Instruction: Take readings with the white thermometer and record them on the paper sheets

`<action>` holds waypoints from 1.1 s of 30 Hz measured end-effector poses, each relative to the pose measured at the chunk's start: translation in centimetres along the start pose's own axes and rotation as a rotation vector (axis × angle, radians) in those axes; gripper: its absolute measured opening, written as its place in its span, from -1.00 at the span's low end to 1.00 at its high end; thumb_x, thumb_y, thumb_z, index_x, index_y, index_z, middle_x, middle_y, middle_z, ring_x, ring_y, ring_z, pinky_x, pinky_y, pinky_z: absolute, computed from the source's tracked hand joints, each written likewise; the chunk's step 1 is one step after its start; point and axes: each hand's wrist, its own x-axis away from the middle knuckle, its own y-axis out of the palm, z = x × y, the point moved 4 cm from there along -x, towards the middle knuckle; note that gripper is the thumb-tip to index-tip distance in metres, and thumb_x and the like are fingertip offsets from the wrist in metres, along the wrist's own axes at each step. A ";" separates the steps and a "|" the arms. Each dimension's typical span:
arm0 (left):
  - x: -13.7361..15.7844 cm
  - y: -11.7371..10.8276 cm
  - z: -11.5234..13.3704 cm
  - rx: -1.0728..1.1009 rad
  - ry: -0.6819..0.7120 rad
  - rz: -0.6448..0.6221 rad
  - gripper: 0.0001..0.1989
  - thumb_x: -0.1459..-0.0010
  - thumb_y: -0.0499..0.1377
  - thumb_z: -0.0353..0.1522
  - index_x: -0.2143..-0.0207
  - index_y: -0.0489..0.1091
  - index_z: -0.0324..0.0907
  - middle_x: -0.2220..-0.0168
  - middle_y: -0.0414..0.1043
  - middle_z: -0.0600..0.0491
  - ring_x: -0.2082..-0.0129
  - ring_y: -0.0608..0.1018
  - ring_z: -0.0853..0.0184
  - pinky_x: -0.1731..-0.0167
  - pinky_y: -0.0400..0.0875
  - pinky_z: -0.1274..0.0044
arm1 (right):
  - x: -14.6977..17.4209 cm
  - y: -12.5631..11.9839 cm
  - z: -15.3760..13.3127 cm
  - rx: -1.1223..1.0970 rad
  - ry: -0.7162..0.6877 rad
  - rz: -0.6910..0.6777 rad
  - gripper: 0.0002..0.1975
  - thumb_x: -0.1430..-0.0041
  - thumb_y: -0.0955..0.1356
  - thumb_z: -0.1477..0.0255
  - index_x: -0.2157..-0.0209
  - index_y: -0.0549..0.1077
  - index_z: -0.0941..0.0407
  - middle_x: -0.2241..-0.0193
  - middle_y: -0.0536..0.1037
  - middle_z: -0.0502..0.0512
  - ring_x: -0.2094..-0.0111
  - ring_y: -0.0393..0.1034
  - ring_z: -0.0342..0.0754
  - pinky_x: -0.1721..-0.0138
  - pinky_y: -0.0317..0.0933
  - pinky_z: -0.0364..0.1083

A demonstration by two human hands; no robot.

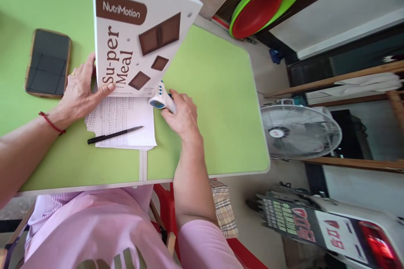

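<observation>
A white NutriMotion box [158, 21] with chocolate pieces printed on its front stands upright on the green table. My left hand [83, 86] holds its lower left side, the thumb on the front and the other fingers at the side and partly hidden. In my right hand [183, 113] is a white and blue infrared thermometer [160, 97], gripped by its handle close to the box's lower right corner. Handwritten paper sheets [139, 113] lie below the box, partly covered by it. Across them rests a black pen [115, 134].
A smartphone [49, 63] in a brown-edged case lies left of my left hand. The green table [221, 92] ends at a rounded edge on the right. Beyond it are a fan [299, 132], green and red basins [259, 8], and a motor scooter [331, 227]. Red chairs [167, 201] stand below the front edge.
</observation>
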 end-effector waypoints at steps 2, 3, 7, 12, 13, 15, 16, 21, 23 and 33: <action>0.0 0.1 -0.3 -0.011 -0.002 0.019 0.05 -0.21 -0.10 0.47 -0.46 0.22 0.00 -0.39 0.35 -0.15 -0.41 0.35 -0.26 -0.35 0.24 -0.12 | 0.0 -0.2 0.2 -0.093 0.053 0.024 -0.53 0.00 0.42 0.37 -0.01 0.53 0.10 0.12 0.61 0.27 0.06 0.47 0.24 -0.04 0.42 0.28; 0.0 0.2 -0.4 -0.020 -0.005 0.021 0.05 -0.21 -0.12 0.48 -0.44 0.24 -0.01 -0.37 0.36 -0.16 -0.40 0.36 -0.26 -0.35 0.25 -0.10 | 0.1 -0.6 0.0 -0.176 0.077 0.084 -0.56 -0.02 0.42 0.34 0.01 0.51 0.09 0.13 0.61 0.24 0.08 0.47 0.21 0.00 0.44 0.23; -0.1 0.3 -0.5 -0.058 -0.015 -0.009 0.12 -0.19 -0.19 0.50 -0.40 0.29 -0.13 -0.27 0.41 -0.24 -0.32 0.42 -0.30 -0.32 0.28 -0.08 | 1.5 -1.8 -2.6 -0.719 0.057 0.285 -0.66 -0.13 0.42 0.20 0.09 0.44 0.01 0.24 0.56 0.07 0.28 0.46 0.00 0.22 0.46 0.04; -0.1 0.7 -1.0 -0.085 -0.018 0.030 0.13 -0.20 -0.25 0.50 -0.42 0.26 -0.11 -0.20 0.44 -0.28 -0.27 0.44 -0.30 -0.29 0.30 -0.04 | 3.7 -0.1 -8.0 -1.186 0.040 -0.100 -0.70 -0.07 0.46 0.12 0.26 0.48 0.01 0.44 0.51 -0.03 0.48 0.36 -0.11 0.48 0.36 -0.07; -0.2 0.8 -1.2 -0.093 -0.013 0.045 0.12 -0.21 -0.26 0.50 -0.42 0.26 -0.09 -0.19 0.44 -0.28 -0.25 0.45 -0.30 -0.28 0.30 -0.04 | 3.9 0.2 -8.7 -1.205 0.061 -0.163 -0.69 -0.05 0.47 0.11 0.29 0.48 0.02 0.45 0.51 -0.04 0.49 0.35 -0.12 0.48 0.35 -0.07; -0.2 1.0 -1.5 -0.108 0.005 0.068 0.09 -0.22 -0.26 0.49 -0.41 0.27 -0.06 -0.16 0.46 -0.26 -0.21 0.48 -0.30 -0.26 0.33 -0.04 | 3.9 0.7 -9.4 -1.222 0.107 -0.220 -0.67 -0.03 0.48 0.09 0.34 0.47 0.03 0.48 0.50 -0.06 0.51 0.34 -0.14 0.49 0.34 -0.08; -0.2 1.0 -1.6 -0.113 0.014 0.075 0.08 -0.23 -0.26 0.49 -0.40 0.28 -0.05 -0.15 0.47 -0.26 -0.18 0.49 -0.29 -0.24 0.35 -0.05 | 3.8 0.8 -9.5 -1.230 0.127 -0.224 -0.66 -0.02 0.49 0.08 0.36 0.46 0.03 0.50 0.48 -0.07 0.51 0.33 -0.15 0.49 0.32 -0.09; -0.2 1.1 -1.8 -0.114 0.023 0.074 0.07 -0.24 -0.25 0.47 -0.42 0.26 -0.04 -0.15 0.47 -0.26 -0.18 0.49 -0.28 -0.26 0.33 -0.03 | 3.2 1.0 -9.3 -1.235 0.168 -0.233 -0.55 0.04 0.55 -0.01 0.36 0.47 0.04 0.51 0.48 -0.07 0.50 0.31 -0.15 0.48 0.29 -0.10; -0.3 1.2 -1.9 -0.108 0.020 0.070 0.05 -0.25 -0.22 0.47 -0.44 0.24 -0.03 -0.16 0.46 -0.25 -0.19 0.48 -0.28 -0.28 0.31 -0.04 | 3.3 0.9 -9.3 -1.216 0.154 -0.250 -0.52 0.02 0.55 -0.06 0.35 0.48 0.04 0.48 0.50 -0.05 0.48 0.33 -0.14 0.45 0.31 -0.08; -0.1 0.8 -1.2 -0.087 0.012 0.033 0.09 -0.22 -0.26 0.49 -0.37 0.29 -0.10 -0.24 0.42 -0.28 -0.27 0.44 -0.35 -0.28 0.29 -0.10 | 3.2 0.8 -9.7 -1.217 0.122 -0.262 -0.47 0.02 0.58 -0.11 0.35 0.49 0.04 0.49 0.48 -0.06 0.49 0.33 -0.15 0.45 0.32 -0.08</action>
